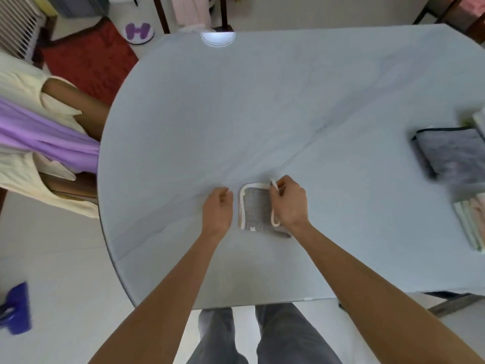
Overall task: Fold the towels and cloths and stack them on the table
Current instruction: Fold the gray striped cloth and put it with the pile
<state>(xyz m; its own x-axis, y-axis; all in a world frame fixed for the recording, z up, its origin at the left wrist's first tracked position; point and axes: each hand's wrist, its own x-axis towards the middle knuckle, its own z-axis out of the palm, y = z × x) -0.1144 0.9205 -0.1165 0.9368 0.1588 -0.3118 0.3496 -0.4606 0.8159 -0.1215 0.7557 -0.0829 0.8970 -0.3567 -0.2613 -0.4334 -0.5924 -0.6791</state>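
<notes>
Pale tiled floor surrounds a large table under a smooth light-blue cover, seen from the head camera looking down over both forearms. On the left edge of the view clothes in cream and purple hang over a chair, and a red mat lies on the floor beyond.

Near the front middle of the table lies a small grey cloth with a white border, already folded down to a small square. The right hand rests on its right side, fingers curled and pinching the white edge at the far corner. The left hand sits just beside the cloth's left edge, fingers loosely curled, holding nothing, apart from the fabric.

At the far right a folded grey towel tops a stack, with pale folded cloths near it, well apart from the hands.

As I judge it, the risks are these: only one corner is pinched, so lifting the cloth could let the lower layers fall open. A loose flap at the near right corner already sticks out. Carrying it one-handed to the stack may also knock the pile askew.

No brand, label or readable writing shows anywhere.
</notes>
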